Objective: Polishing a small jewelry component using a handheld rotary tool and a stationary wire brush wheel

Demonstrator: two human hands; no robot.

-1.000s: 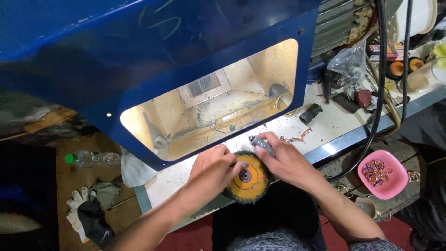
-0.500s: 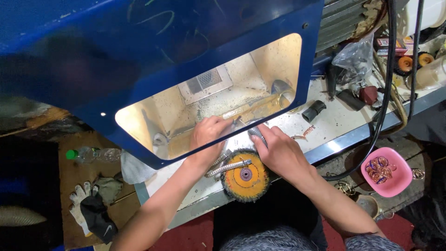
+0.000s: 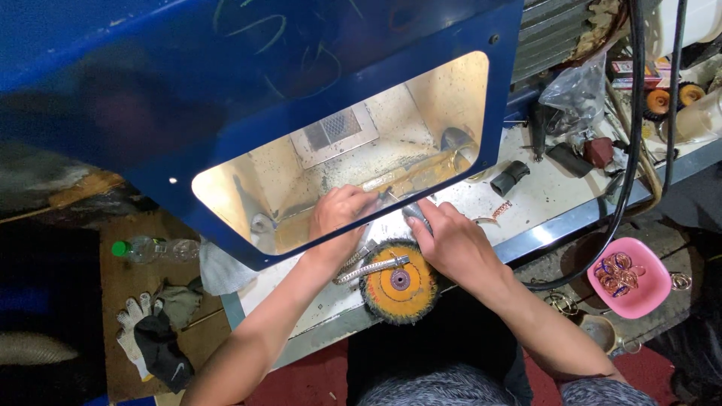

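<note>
One head-worn camera looks steeply down, close over the workbench.

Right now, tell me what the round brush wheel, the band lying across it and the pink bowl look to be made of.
Brush wheel: fine wire bristles, brassy yellow with a dark frayed rim, probably metal.
Band: shiny silver with ribbed segments, likely polished metal.
Pink bowl: smooth, evenly coloured and matte, probably plastic; it holds coppery rings.
</note>
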